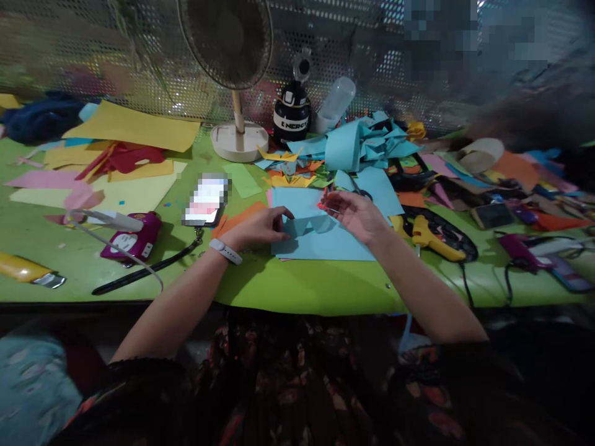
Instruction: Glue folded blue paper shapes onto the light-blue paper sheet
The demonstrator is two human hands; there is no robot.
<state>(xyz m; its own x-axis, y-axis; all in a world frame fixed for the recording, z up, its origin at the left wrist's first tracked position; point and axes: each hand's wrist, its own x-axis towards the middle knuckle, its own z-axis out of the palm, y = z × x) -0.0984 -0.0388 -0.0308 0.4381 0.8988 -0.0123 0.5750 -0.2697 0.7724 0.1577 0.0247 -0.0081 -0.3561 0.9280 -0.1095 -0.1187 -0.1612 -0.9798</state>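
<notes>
Blue sheets [307, 246] lie near the front edge of the green surface [297, 288], between the person's two hands. Left hand [260, 229]: at the sheets' left side, thumb and index apart, a gap between them; pressing or just hovering, can't tell from where I stand. Right hand [357, 214]: over the right part, fingers curled, a red bit [321, 204] right at their tips. Gripped or merely behind them? Can't tell.

Risks, quickly. Sheets look loose and stacked slightly out of line, pink showing under the front edge; a sideways push without a firm hold would probably slide the top one off the rest. Fan [239, 141] stands just behind; can't tell if it's on, but a draught could lift loose paper. Red bit is tiny: a loose pinch might drop it among the scraps, and it'd be hard to find there. Yellow shapes [290, 181] sit right behind the sheets, so a forward shove could crush them. Yellow tool [437, 238] lies near the right forearm, a cord by it running to the front edge; a snagging sleeve might drag it. Black bottle [292, 118] seems to have its cap up; a knock could wet the paper, if there's liquid inside.
</notes>
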